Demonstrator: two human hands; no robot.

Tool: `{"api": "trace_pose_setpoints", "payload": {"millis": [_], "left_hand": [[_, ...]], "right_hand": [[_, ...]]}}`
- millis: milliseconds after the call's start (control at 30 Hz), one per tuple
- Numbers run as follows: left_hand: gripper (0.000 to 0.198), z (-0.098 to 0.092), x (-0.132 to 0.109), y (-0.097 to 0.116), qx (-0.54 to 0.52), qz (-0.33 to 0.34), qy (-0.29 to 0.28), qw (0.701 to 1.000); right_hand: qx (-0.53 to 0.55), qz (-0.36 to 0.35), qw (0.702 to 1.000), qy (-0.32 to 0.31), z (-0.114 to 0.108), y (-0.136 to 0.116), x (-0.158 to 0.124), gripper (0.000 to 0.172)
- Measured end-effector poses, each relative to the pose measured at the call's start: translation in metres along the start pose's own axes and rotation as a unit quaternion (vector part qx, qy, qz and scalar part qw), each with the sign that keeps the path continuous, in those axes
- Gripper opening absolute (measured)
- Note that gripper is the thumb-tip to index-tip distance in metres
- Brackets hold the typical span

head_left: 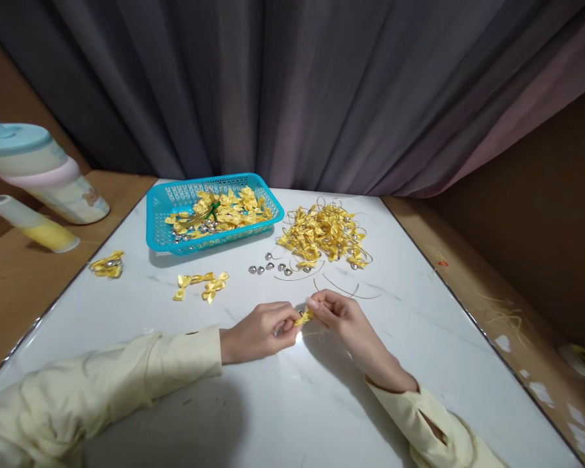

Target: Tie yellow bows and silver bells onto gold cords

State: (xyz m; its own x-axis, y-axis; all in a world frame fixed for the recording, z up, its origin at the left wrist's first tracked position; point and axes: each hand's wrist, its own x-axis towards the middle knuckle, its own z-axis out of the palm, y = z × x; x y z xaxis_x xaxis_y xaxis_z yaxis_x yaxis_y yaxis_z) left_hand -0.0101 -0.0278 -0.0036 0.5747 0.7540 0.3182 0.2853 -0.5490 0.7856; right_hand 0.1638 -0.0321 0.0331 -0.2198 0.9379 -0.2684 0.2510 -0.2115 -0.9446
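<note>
A small yellow ribbon bow (304,317) is pinched between my two hands above the white tabletop, a silver bead showing at its edge. My left hand (268,330) is closed on the bow's left end. From the other side, my right hand (338,320) grips it with thumb and forefinger. Thin gold wires (346,289) lie just beyond my right hand. Several loose silver beads (270,266) rest farther back, and two loose yellow bows (215,286) lie to the left of my hands.
A blue plastic basket (214,244) holds yellow bows, beads and a green-tied wire bundle. Beside it is a heap of wired bows (324,234). Another bow cluster (108,264) lies at the left edge. A tumbler (63,175) and a yellow-white tube (39,227) stand farther left.
</note>
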Motion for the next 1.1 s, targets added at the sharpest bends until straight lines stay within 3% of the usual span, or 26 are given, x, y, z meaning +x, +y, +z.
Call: {"api": "trace_pose_setpoints", "payload": {"millis": [233,433,700,833,967,1100], "left_hand": [[0.009,0.002,0.0,-0.002,-0.034,-0.051,0.041,0.997],[0.01,0.002,0.001,-0.003,-0.042,-0.096,0.066,0.992],[0.009,0.002,0.003,-0.002,-0.049,-0.112,0.046,0.991],[0.008,0.002,0.002,-0.001,-0.022,-0.075,0.009,0.997],[0.011,0.0,0.0,0.0,0.013,0.032,-0.03,0.999],[0.013,-0.001,-0.002,0.001,0.029,0.1,-0.043,0.994]], "right_hand": [[-0.019,-0.003,1.0,0.005,-0.01,0.005,0.003,0.035],[-0.103,-0.03,0.994,-0.026,-0.011,0.002,-0.001,0.026],[-0.258,-0.143,0.954,-0.051,0.001,-0.002,-0.012,0.019],[-0.227,-0.14,0.962,-0.061,0.003,-0.002,-0.013,0.022],[-0.089,-0.066,0.992,-0.058,0.001,-0.002,-0.008,0.025],[0.009,0.003,0.998,-0.062,-0.002,0.0,-0.003,0.03]]}}
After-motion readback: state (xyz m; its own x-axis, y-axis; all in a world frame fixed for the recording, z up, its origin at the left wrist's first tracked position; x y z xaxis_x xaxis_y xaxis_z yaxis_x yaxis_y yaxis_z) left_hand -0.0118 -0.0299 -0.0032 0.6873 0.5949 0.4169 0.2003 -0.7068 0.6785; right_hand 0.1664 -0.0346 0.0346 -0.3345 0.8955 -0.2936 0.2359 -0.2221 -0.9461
